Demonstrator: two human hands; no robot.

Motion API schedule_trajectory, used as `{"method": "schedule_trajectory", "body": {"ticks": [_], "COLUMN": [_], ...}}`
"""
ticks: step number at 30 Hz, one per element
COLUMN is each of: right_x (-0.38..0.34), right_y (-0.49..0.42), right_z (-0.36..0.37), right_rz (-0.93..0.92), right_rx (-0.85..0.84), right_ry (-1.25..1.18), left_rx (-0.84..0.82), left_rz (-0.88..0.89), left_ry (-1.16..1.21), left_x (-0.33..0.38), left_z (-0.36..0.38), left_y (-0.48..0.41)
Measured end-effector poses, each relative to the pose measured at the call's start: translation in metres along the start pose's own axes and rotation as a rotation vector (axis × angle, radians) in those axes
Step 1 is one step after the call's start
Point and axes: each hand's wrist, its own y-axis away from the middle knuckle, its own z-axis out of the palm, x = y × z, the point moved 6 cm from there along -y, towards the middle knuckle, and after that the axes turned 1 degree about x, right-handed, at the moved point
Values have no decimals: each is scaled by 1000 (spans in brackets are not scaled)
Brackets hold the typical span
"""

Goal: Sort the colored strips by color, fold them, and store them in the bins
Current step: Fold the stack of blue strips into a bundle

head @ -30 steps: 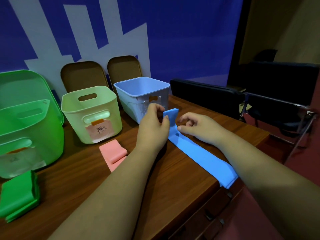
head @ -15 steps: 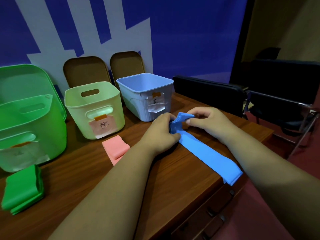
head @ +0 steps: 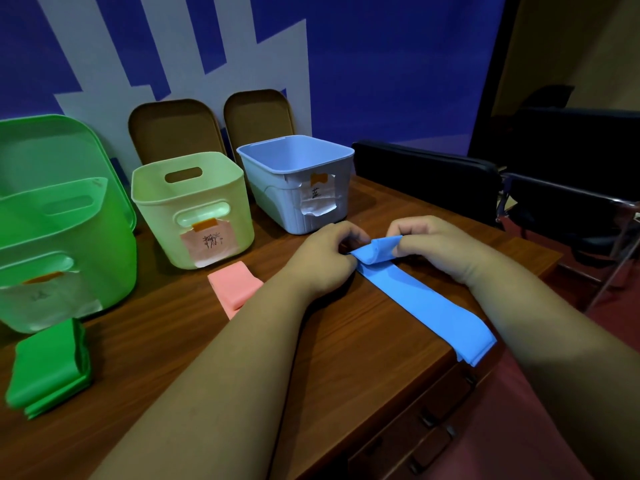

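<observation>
The green bin is cut off by the left edge; its label's writing is unreadable. The left hand and right hand partly hide the folded end of the blue strip.

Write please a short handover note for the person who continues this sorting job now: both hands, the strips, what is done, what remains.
Left hand: pinches the folded far end of the blue strip.
Right hand: pinches the same fold from the other side.
Blue strip: lies on the table in front of the blue bin; its near end reaches the table edge.
Done: green strip folded, in front of the green bin; pink strip folded, in front of the pale green bin.
Left: finish folding the blue strip, then put all three strips into their bins.
</observation>
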Motion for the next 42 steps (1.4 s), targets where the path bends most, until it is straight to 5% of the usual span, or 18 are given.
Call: {"method": "schedule_trajectory", "body": {"ticks": [13,18,23,29,42], "right_x": [-1,-4,-1,3,-5], "right_y": [2,-2,-2,-15,-15], "right_z": [3,-1,-10,6,-8], "right_rz": [39,122,60,24,-105], "right_rx": [-41,64,195,6,174], "right_ry": [179,114,151,418,4], "left_rx": [-113,-42,-21,-4,-124], "left_rz": [-126,-224,-176,-147,-201], "left_ry": [118,247,-59,-24,-53], "left_x": [2,0,-2,0,3], "left_z": [-1,-3,-1,-3,8], "left_y": [5,5,-1,1,-1]}}
